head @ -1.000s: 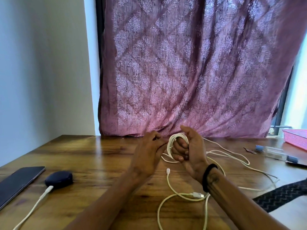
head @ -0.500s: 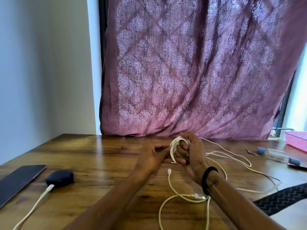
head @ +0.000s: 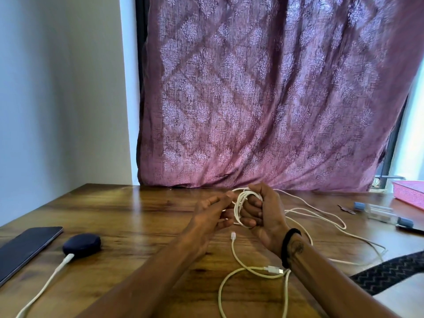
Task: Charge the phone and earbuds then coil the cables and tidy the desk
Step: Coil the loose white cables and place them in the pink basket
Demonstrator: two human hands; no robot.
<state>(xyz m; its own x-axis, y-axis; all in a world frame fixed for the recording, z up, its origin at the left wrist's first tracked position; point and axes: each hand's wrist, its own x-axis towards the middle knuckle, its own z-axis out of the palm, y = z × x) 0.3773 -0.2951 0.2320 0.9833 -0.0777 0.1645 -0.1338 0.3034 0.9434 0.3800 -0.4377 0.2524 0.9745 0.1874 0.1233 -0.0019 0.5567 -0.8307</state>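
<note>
My right hand [head: 263, 212] grips a small coil of white cable [head: 239, 206], held upright above the wooden desk [head: 137, 216]. My left hand [head: 212, 213] is beside the coil, its fingertips pinching a strand at the coil's left side. The loose rest of the white cable [head: 321, 216] trails to the right across the desk. A second white cable [head: 238, 260] with two plug ends lies in loops below my hands. At the left a dark phone [head: 25, 247] lies flat. Next to it sits a dark blue earbuds case [head: 81, 244] with a white charging cable [head: 46, 288] plugged in.
A pink tray [head: 410, 193] stands at the right edge of the desk. Clear tubes with blue caps [head: 380, 213] lie near it. A black patterned strap [head: 390, 271] lies at the lower right. A maroon curtain [head: 263, 99] hangs behind the desk.
My hands have shifted slightly up and away with the coil. My left hand's fingers have moved along the coil's left side, and the coil has gained a turn.
</note>
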